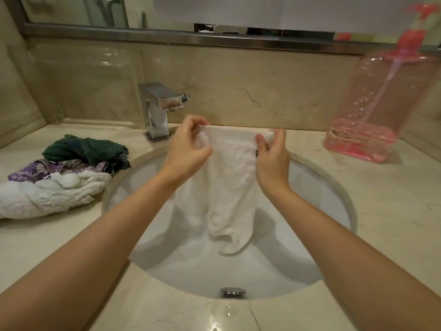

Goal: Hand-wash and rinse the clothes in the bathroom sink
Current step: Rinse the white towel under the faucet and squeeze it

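A white cloth (pixel 229 187) hangs over the white sink basin (pixel 329 211), its lower end touching the bowl. My left hand (pixel 188 149) pinches the cloth's top edge on the left. My right hand (pixel 272 158) pinches the same edge on the right, so the hem stretches taut between them. Both hands are above the back of the basin, just in front of the chrome faucet (pixel 160 108).
A heap of clothes lies on the counter at left: a dark green piece (pixel 88 149), a purple patterned one (pixel 55 169), a white one (pixel 47 194). A pink pump bottle (pixel 381 101) stands at right. The overflow drain (pixel 232 291) sits at the basin's near rim.
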Available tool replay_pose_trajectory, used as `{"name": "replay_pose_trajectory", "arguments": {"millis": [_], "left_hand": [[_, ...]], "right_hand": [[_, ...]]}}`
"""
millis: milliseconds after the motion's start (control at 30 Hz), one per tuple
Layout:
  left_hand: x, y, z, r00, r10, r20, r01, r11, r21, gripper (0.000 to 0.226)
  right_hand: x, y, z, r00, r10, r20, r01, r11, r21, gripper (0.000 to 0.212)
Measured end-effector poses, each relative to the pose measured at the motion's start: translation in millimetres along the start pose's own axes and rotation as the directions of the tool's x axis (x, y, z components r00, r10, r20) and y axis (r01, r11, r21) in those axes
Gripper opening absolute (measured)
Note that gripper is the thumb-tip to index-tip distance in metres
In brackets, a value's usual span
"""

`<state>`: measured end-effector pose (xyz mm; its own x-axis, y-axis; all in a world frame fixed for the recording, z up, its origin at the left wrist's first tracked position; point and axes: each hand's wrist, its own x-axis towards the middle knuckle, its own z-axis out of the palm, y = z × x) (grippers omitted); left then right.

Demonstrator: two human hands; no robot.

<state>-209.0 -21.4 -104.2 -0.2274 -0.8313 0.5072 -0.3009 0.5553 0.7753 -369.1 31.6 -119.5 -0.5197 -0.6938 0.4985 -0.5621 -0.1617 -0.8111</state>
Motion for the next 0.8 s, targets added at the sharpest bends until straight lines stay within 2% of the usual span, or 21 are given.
{"name": "replay_pose_trajectory", "arguments": {"millis": [33, 67, 100, 133, 167, 200, 233, 267, 333, 400, 467, 500, 533, 600, 667, 700, 733, 800], "left_hand": [[1, -11, -2, 0.998, 0.012, 0.056, -0.026, 0.967, 0.255, 0.06], [2, -22, -3, 0.992, -0.054, 0.113, -0.012, 0.857, 0.515, 0.075], [2, -33, -3, 0.97, -0.182, 0.158, 0.024, 0.724, 0.689, 0.087], [1, -40, -3, 0.932, -0.309, 0.187, 0.054, 0.632, 0.773, 0.092], [0, -43, -2, 0.894, -0.391, 0.217, 0.067, 0.598, 0.799, 0.09], [-2, -45, -1, 0.866, -0.427, 0.26, 0.053, 0.596, 0.801, 0.082], [-5, -46, 1, 0.835, -0.447, 0.32, 0.008, 0.592, 0.806, 0.071], [-8, -45, 2, 0.783, -0.479, 0.396, -0.06, 0.576, 0.815, 0.059], [-13, -41, 4, 0.619, -0.568, 0.543, -0.204, 0.551, 0.809, 0.046], [-16, -40, 6, 0.493, -0.627, 0.603, -0.283, 0.54, 0.792, 0.052], [-15, -39, 6, 0.447, -0.644, 0.621, -0.308, 0.541, 0.783, 0.062], [-15, -42, 7, 0.428, -0.654, 0.624, -0.303, 0.547, 0.78, 0.069], [-14, -45, 7, 0.396, -0.668, 0.63, -0.292, 0.559, 0.776, 0.077], [-14, -55, 7, 0.312, -0.68, 0.664, -0.237, 0.621, 0.747, 0.103], [-14, -62, 8, 0.293, -0.626, 0.723, -0.146, 0.718, 0.681, 0.134], [-14, -62, 9, 0.335, -0.572, 0.749, -0.097, 0.77, 0.631, 0.141], [-15, -59, 10, 0.416, -0.506, 0.755, -0.048, 0.817, 0.574, 0.139], [-18, -48, 12, 0.632, -0.359, 0.687, 0.013, 0.891, 0.454, 0.118]], "right_hand": [[0, 5, 6, 0.998, 0.002, 0.058, 0.005, 0.991, -0.131, 0.025], [-3, 12, 11, 0.989, 0.033, 0.148, 0.02, 0.939, -0.343, 0.045], [-8, 20, 16, 0.964, 0.082, 0.251, 0.075, 0.826, -0.559, 0.066], [-15, 27, 21, 0.935, 0.104, 0.34, 0.173, 0.702, -0.69, 0.075], [-23, 31, 25, 0.901, 0.082, 0.427, 0.29, 0.619, -0.73, 0.071], [-31, 34, 29, 0.844, 0.059, 0.534, 0.396, 0.603, -0.693, 0.057], [-37, 36, 33, 0.762, 0.076, 0.643, 0.451, 0.651, -0.611, 0.043], [-44, 38, 36, 0.659, 0.12, 0.743, 0.46, 0.717, -0.524, 0.04], [-53, 38, 39, 0.462, 0.231, 0.857, 0.451, 0.77, -0.451, 0.059], [-55, 35, 38, 0.412, 0.273, 0.869, 0.532, 0.703, -0.473, 0.066], [-53, 35, 38, 0.423, 0.27, 0.865, 0.591, 0.641, -0.489, 0.053], [-50, 35, 38, 0.446, 0.255, 0.858, 0.57, 0.659, -0.491, 0.045], [-46, 35, 37, 0.494, 0.252, 0.832, 0.48, 0.719, -0.503, 0.036], [-37, 35, 32, 0.594, 0.302, 0.746, 0.129, 0.879, -0.459, 0.021], [-28, 31, 22, 0.667, 0.361, 0.652, -0.192, 0.929, -0.317, 0.026], [-23, 29, 16, 0.689, 0.387, 0.612, -0.318, 0.921, -0.225, 0.031], [-19, 26, 11, 0.695, 0.411, 0.589, -0.424, 0.897, -0.126, 0.032], [-13, 19, 1, 0.659, 0.465, 0.591, -0.613, 0.787, 0.064, 0.031]]}}
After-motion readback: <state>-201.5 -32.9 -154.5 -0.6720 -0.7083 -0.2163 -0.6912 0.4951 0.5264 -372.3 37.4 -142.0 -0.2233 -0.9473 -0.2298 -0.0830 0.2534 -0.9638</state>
